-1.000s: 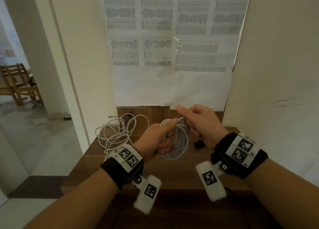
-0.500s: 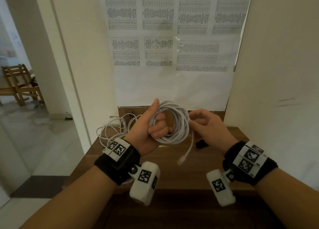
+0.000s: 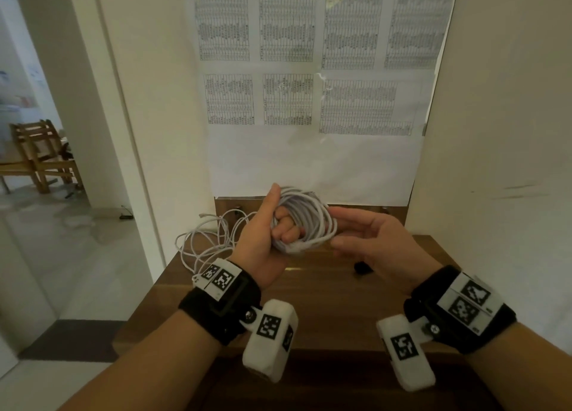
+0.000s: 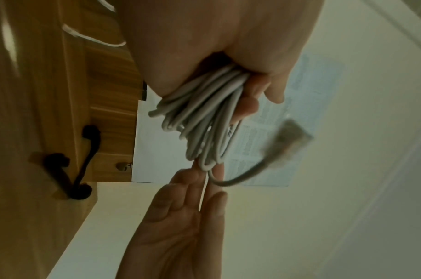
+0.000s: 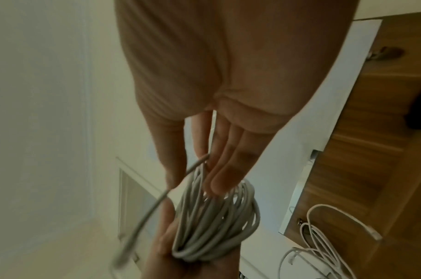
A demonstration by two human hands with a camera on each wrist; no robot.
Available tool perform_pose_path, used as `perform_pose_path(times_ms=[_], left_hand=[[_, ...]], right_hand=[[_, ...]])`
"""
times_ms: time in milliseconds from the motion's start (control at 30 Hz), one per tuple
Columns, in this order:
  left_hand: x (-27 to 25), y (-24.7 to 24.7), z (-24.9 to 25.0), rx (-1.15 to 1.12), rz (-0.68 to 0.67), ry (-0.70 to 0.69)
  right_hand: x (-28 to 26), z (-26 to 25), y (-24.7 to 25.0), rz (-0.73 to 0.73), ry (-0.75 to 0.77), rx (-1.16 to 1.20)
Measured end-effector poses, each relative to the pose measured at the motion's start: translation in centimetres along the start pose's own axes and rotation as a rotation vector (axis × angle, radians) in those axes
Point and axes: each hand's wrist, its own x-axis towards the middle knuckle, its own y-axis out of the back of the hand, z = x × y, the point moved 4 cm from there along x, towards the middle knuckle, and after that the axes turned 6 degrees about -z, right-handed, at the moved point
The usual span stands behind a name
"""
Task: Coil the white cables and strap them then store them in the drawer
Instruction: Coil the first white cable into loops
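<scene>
My left hand (image 3: 265,226) grips a coil of white cable (image 3: 312,222) upright above the wooden table (image 3: 325,305), fingers curled through its middle, thumb up. My right hand (image 3: 351,229) is at the coil's right side with nearly straight fingers. The coil's loose tail (image 5: 157,203) runs out from between two of those fingers (image 5: 225,169), pinched there, and its plug (image 4: 293,136) is blurred in the air. A second white cable (image 3: 210,240) lies loose on the table's back left. A black strap (image 3: 362,268) lies on the table under my right hand.
Printed sheets (image 3: 309,70) hang on the wall behind the table. A plain wall (image 3: 495,163) closes the right side. On the left the floor is open, with a wooden chair (image 3: 40,153) further back. The table's front edge (image 3: 309,352) is near my wrists.
My left hand has lifted the coil and turned it upright. The tail that dangled below the coil has swung up. My right hand's fingers have straightened beside the coil.
</scene>
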Motion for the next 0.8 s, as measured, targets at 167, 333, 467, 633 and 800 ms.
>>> perform_pose_path(times_ms=[167, 333, 467, 633, 800], left_hand=[[0.0, -0.6, -0.7, 0.044, -0.014, 0.013], [-0.4, -1.8, -0.7, 0.060, 0.069, -0.037], [-0.4, -1.8, -0.8, 0.044, 0.076, -0.053], [-0.7, -1.9, -1.1, 0.032, 0.078, -0.010], [-0.1, -2.0, -1.5, 0.069, 0.038, -0.020]], right_hand=[[0.5, 0.1, -0.1, 0.228, 0.055, -0.023], [1.4, 1.7, -0.3, 0.232, -0.056, 0.085], [1.6, 1.9, -0.7, 0.225, -0.071, 0.160], [1.6, 2.1, -1.4, 0.175, -0.076, 0.148], [1.9, 2.2, -2.0, 0.134, -0.015, -0.059]])
